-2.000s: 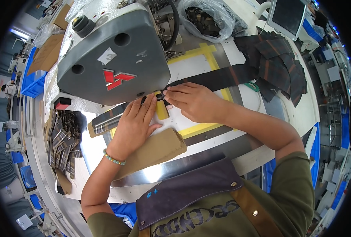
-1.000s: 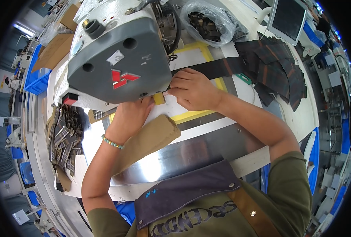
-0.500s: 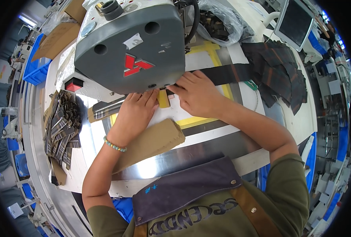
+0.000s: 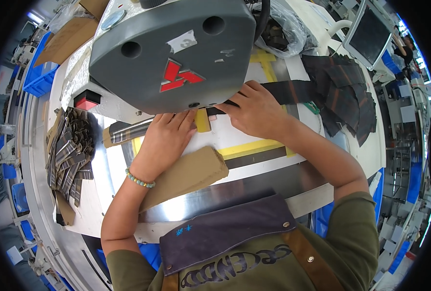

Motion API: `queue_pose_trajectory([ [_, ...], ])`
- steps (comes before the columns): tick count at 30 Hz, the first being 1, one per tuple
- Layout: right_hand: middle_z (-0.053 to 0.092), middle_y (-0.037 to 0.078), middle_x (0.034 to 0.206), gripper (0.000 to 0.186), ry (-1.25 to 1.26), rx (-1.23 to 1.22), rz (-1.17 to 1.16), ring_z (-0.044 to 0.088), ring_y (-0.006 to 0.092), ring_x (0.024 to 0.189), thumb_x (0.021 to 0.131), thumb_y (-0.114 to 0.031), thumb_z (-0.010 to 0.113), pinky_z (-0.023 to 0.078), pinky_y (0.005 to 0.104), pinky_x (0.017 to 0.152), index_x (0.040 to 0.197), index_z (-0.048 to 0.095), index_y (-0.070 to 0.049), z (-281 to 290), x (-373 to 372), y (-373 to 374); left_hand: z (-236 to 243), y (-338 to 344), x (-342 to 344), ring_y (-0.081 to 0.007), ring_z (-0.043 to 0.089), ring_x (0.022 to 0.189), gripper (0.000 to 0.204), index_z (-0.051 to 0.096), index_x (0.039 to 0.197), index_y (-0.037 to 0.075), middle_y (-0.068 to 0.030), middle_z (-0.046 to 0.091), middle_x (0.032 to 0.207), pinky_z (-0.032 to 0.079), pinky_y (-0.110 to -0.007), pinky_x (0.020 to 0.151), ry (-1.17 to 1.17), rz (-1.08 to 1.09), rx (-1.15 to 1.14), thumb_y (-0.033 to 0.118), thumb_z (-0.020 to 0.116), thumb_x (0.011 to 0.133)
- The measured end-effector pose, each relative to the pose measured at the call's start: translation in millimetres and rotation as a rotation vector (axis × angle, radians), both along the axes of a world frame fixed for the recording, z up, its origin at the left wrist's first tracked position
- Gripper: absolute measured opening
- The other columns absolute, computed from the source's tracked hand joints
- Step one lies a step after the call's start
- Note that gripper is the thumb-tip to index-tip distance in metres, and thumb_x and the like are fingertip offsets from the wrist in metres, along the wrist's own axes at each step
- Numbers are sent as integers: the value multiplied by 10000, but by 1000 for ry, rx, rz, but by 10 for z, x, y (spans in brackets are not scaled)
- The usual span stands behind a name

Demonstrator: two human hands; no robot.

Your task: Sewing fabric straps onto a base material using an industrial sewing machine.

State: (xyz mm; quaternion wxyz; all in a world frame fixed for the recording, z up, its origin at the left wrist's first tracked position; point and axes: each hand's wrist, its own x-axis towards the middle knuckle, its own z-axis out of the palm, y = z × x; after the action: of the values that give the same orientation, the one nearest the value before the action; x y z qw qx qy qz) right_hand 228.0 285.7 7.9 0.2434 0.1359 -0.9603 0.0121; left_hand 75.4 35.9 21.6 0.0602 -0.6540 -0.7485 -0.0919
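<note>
Under the front of a grey sewing machine head (image 4: 172, 58), a dark plaid fabric strip (image 4: 293, 91) runs across the work surface. My right hand (image 4: 259, 111) grips the strip just right of the machine head, fingers curled over its edge. My left hand (image 4: 169, 133) lies with fingers stretched flat by the head's lower edge; its fingertips are partly hidden there. Left of that hand, a grey plaid strip (image 4: 135, 129) lies over a narrow cardboard piece. A yellow block-like piece (image 4: 203, 121) sits between my hands. The needle area is hidden.
A brown cardboard block (image 4: 188, 174) lies below my left hand. Bundled plaid strips (image 4: 72, 150) hang at the left edge, and dark plaid pieces (image 4: 346, 87) pile up at the right. A screen (image 4: 365, 34) and a clear plastic bag (image 4: 293, 34) stand farther back.
The view has shifted, so the machine head looks larger and nearer. My right hand appears slightly farther right, still on the dark strip. My left hand stays nearly in place.
</note>
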Motion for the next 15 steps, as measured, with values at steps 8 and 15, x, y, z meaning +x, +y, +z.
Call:
queue_pose_trajectory([
  [8,687,31,1238,414,-24,-5,-16,647,246,1195,814,-130,771,561,399,940,1226,811,-108,8,21,5,6,15,4,-335,642,1291,556,626,1515,4,-142,715,1424,486,-460,1173,18,-3,4,253,709,1025],
  [15,683,65,1270,418,-67,-29,-27,628,263,1251,876,-202,774,542,427,981,1275,779,-78,69,67,-32,33,-12,14,-333,642,1291,537,663,1480,19,-129,731,1390,500,-454,1157,13,28,2,279,727,1016],
])
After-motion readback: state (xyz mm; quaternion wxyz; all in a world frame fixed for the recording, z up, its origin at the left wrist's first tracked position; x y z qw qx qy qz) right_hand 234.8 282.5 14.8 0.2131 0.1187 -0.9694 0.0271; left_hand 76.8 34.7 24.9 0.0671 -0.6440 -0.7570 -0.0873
